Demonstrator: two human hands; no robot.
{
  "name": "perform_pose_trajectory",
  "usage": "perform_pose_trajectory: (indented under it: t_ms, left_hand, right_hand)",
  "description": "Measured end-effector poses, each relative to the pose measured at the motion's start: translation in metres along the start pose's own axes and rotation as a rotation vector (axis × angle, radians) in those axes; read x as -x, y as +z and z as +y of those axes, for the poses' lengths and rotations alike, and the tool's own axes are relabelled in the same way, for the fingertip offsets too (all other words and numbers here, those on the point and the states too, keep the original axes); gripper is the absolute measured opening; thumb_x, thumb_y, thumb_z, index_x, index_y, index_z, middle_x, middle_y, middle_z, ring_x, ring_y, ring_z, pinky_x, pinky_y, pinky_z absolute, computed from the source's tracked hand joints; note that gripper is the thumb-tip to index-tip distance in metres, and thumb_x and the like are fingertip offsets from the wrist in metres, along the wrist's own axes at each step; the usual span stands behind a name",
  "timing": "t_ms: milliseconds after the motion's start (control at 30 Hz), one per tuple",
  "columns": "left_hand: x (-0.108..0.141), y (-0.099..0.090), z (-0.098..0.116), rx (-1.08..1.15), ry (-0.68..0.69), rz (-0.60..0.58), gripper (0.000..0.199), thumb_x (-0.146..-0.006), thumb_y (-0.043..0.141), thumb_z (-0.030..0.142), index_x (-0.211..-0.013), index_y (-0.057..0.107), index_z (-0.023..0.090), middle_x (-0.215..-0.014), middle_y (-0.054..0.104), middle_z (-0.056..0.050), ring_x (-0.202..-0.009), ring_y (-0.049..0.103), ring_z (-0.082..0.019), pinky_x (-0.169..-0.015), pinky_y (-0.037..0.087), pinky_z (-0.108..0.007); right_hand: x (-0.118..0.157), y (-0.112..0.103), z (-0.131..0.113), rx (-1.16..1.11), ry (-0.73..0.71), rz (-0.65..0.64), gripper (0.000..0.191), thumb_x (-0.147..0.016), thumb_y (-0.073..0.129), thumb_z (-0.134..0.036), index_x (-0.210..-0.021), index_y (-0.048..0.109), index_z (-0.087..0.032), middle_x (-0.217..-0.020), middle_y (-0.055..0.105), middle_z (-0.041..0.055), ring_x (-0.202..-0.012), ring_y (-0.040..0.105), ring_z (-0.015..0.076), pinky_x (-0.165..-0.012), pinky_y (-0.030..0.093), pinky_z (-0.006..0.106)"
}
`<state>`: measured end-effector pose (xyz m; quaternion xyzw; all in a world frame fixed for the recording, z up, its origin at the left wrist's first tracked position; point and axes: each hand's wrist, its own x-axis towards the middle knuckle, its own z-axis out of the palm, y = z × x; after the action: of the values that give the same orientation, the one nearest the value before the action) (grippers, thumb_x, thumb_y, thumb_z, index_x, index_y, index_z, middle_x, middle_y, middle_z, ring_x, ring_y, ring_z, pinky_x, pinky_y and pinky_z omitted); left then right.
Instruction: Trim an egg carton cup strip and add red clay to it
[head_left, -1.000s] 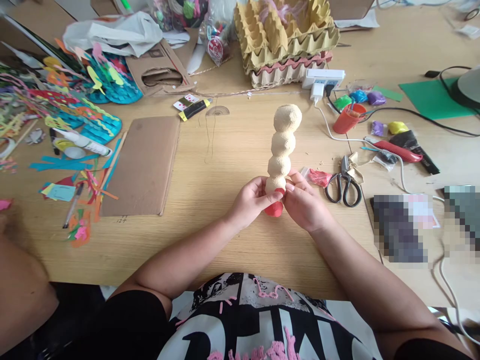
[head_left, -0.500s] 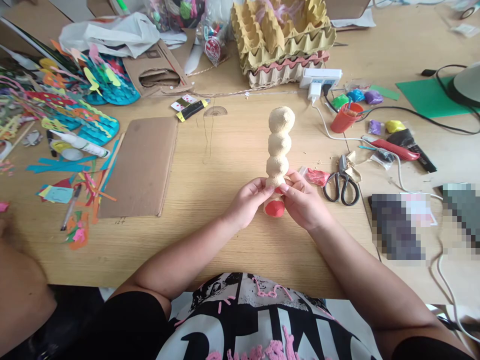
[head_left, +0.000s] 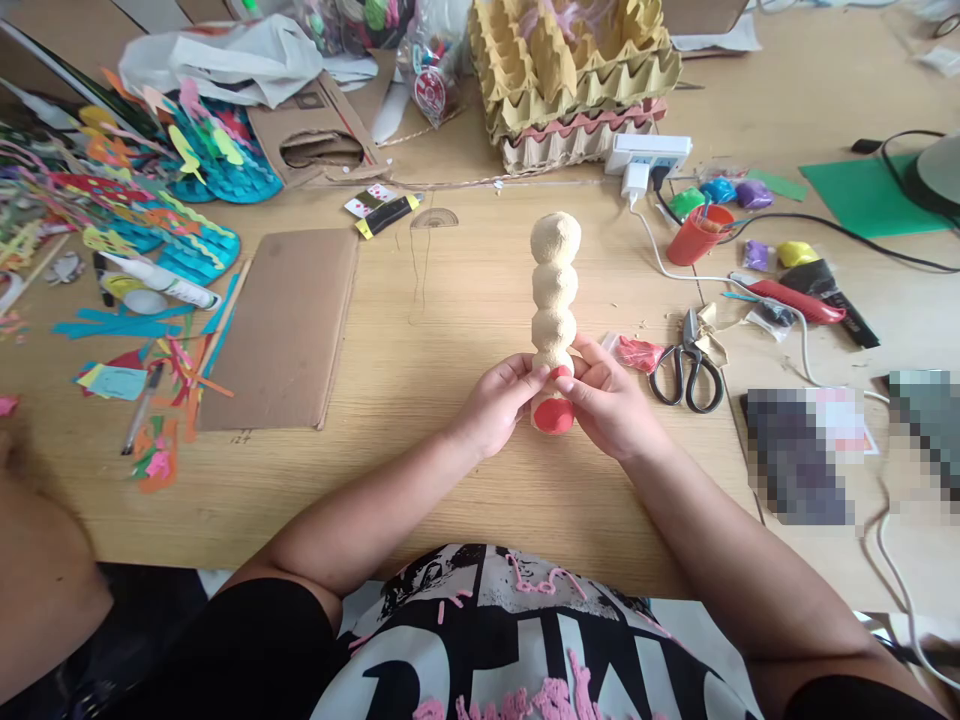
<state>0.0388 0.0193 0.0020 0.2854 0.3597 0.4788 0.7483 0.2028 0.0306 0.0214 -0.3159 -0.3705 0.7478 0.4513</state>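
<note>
A pale strip of egg-tray cups (head_left: pixel 555 287), a row of several round bumps, points away from me above the table. My left hand (head_left: pixel 496 402) grips its near end from the left, fingers closed round the edge. On the other side my right hand (head_left: pixel 606 400) pinches the same end, its thumb against a small red patch on the second-nearest bump. Smooth red clay (head_left: pixel 553 416) covers much of the nearest bump. Fingers hide the strip's lower sides. Right of my right hand lie a packet of red clay (head_left: pixel 639 353) and black-handled scissors (head_left: pixel 686 370).
Stacked egg trays (head_left: pixel 577 90) and a white power strip (head_left: pixel 649 153) stand at the back. Cardboard (head_left: pixel 274 330) and paper scraps (head_left: pixel 142 380) lie left. A red cup (head_left: pixel 699 236), cables and clay packets are on the right. Another person's arm (head_left: pixel 45 590) is at left.
The strip's far end has swung slightly left. My right thumb has shifted a little, and more red shows on the second-nearest bump. Both hands keep their hold.
</note>
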Motion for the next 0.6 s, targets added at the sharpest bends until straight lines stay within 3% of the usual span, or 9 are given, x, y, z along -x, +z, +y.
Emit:
perform_pose_trajectory:
  t_ms: [267, 367, 600]
  left_hand:
    - [-0.0016, -0.0031, -0.0001, 0.001, 0.000, -0.015, 0.044, -0.081, 0.090, 0.058, -0.093, 0.074, 0.018, -0.083, 0.071, -0.001, -0.072, 0.060, -0.012, -0.065, 0.045, -0.026]
    - [-0.0024, -0.0030, 0.0014, 0.020, -0.013, -0.030, 0.045, -0.079, 0.091, 0.057, -0.095, 0.074, 0.018, -0.087, 0.072, -0.002, -0.077, 0.063, -0.013, -0.069, 0.047, -0.027]
    - [-0.0012, -0.0003, 0.0040, 0.008, -0.020, -0.026, 0.046, -0.077, 0.093, 0.056, -0.095, 0.073, 0.017, -0.088, 0.073, -0.003, -0.079, 0.064, -0.014, -0.070, 0.047, -0.027]
  right_hand:
    - [-0.0005, -0.0031, 0.0007, -0.011, 0.012, -0.035, 0.061, -0.078, 0.095, -0.038, -0.131, 0.065, -0.030, -0.098, 0.077, -0.0009, -0.091, 0.072, 0.0182, -0.090, 0.061, 0.034]
    - [-0.0006, -0.0056, 0.0022, -0.044, 0.011, -0.038, 0.053, -0.083, 0.091, -0.043, -0.128, 0.066, -0.031, -0.104, 0.078, 0.0002, -0.094, 0.073, 0.0184, -0.092, 0.062, 0.034]
    - [-0.0015, -0.0056, 0.0051, -0.013, -0.017, -0.016, 0.048, -0.083, 0.090, -0.038, -0.123, 0.066, -0.032, -0.098, 0.077, -0.0018, -0.092, 0.073, 0.0180, -0.093, 0.062, 0.036]
